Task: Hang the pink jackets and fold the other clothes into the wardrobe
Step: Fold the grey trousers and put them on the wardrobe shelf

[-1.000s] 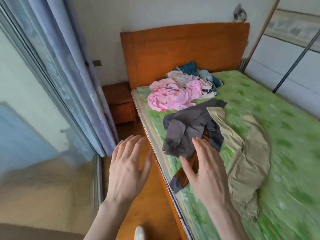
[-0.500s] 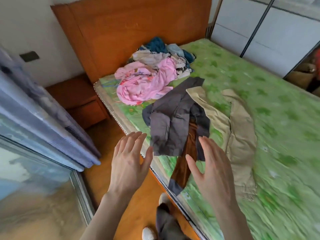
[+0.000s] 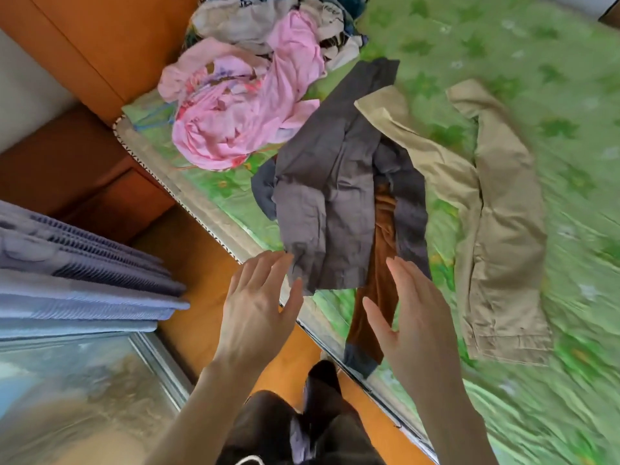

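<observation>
Over the bed's (image 3: 503, 45) near edge, L hand (image 3: 258, 307) & R hand (image 3: 416, 323) hover palms-down, fingers straight, each grip holding nothing. L fingertips touch grey garment's (image 3: 328, 196) hem; R sits above brown garment (image 3: 379, 290).

- Bed (image 3: 503, 45): green leaf-print cover, wooden headboard (image 3: 110, 38) at the far end, patterned trim along the near edge.
- Pink jackets (image 3: 241, 109): crumpled heap near the headboard, by the bed's edge.
- Mixed clothes pile (image 3: 255, 18): white, teal and grey pieces, touching the pink heap on its far side.
- Grey garment (image 3: 332, 182): rumpled, mid-bed, just beside the pink heap.
- Brown garment (image 3: 379, 297): partly under the grey one, its dark cuff hanging over the bed's edge.
- Khaki trousers (image 3: 496, 213): spread flat, one leg tucked under the grey garment.
</observation>
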